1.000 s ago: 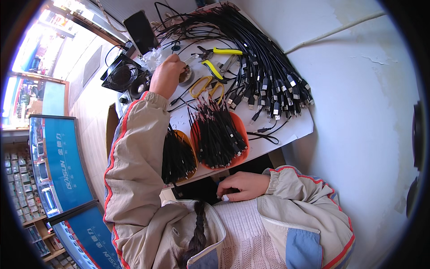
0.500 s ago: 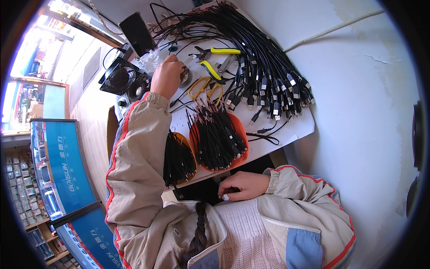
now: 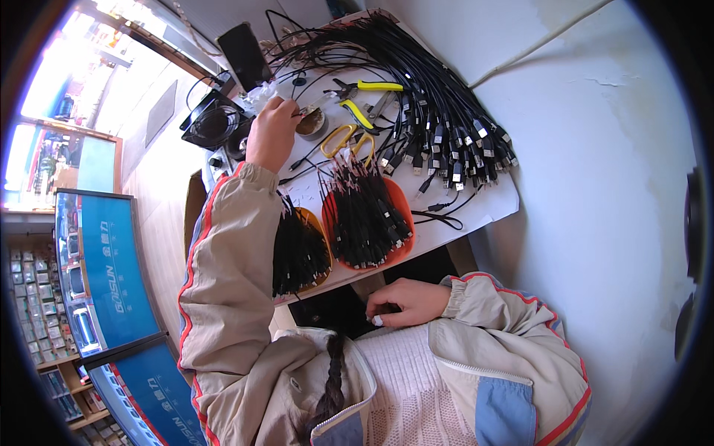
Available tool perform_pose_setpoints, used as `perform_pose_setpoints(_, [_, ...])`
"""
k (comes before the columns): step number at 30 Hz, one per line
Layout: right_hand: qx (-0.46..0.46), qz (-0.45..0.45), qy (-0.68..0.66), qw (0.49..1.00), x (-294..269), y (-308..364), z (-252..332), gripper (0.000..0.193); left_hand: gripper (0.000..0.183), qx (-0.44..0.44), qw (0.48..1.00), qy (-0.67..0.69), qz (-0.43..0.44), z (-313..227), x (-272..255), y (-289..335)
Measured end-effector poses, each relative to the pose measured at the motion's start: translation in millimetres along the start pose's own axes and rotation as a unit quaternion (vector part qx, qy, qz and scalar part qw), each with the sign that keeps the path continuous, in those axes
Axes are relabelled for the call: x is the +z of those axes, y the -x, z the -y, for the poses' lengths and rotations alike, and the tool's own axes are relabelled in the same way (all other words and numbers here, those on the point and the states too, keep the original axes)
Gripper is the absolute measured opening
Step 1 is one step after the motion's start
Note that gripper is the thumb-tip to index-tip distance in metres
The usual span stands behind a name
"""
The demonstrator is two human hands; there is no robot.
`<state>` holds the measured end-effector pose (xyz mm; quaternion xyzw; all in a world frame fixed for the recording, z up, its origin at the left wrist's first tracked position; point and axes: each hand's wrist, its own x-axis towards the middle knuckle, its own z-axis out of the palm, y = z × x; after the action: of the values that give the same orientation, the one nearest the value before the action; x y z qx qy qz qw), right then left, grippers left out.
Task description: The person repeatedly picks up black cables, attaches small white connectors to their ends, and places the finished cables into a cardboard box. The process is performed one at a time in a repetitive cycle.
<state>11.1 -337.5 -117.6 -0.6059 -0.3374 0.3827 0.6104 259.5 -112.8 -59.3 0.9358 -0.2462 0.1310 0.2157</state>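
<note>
Now that the left hand (image 3: 272, 134) has edged left, baring more of the round tin (image 3: 315, 135) — left of the yellow-handled pliers (image 3: 378, 86) — its fingers bunch and the right hand (image 3: 409, 302) curls loosely, though I cannot tell whether either pinches anything.

Two bare hands (image 3: 274, 134) (image 3: 413, 301), one orange-red tub (image 3: 399, 199), one yellow tub (image 3: 317, 229), one round grey tin (image 3: 315, 136) and one black rectangular phone (image 3: 245, 58) were visible.

upper blue panel (image 3: 110, 275): large white Latin capitals and Chinese characters, running sideways, a smaller line beside them | lower blue panel (image 3: 152, 383): similar white lettering, cut off at the view's edge | packages (image 3: 33, 297), far left: print seemingly too small to read
</note>
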Motion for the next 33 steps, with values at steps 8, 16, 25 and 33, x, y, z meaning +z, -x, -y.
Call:
perform_pose_setpoints(8, [-0.005, 0.014, 0.016, 1.000, 16, -4, 7, 0.024, 0.012, -0.088, 0.993, -0.006, -0.074, 35, -61, 40])
perform_pose_setpoints(16, [0.006, 0.048, 0.023, 0.999, 28, -24, -14, 0.029, 0.011, -0.083, 0.990, -0.113, -0.028, 80, -67, 58])
perform_pose_setpoints(25, [0.048, 0.040, 0.025, 0.998, 23, -22, -26, 0.029, 0.007, -0.029, 0.977, -0.206, 0.042, 98, -56, 42])
perform_pose_setpoints(33, [0.066, 0.040, 0.035, 0.996, 21, -24, -30, 0.028, 0.009, -0.010, 0.963, -0.257, 0.079, 91, -51, 38])
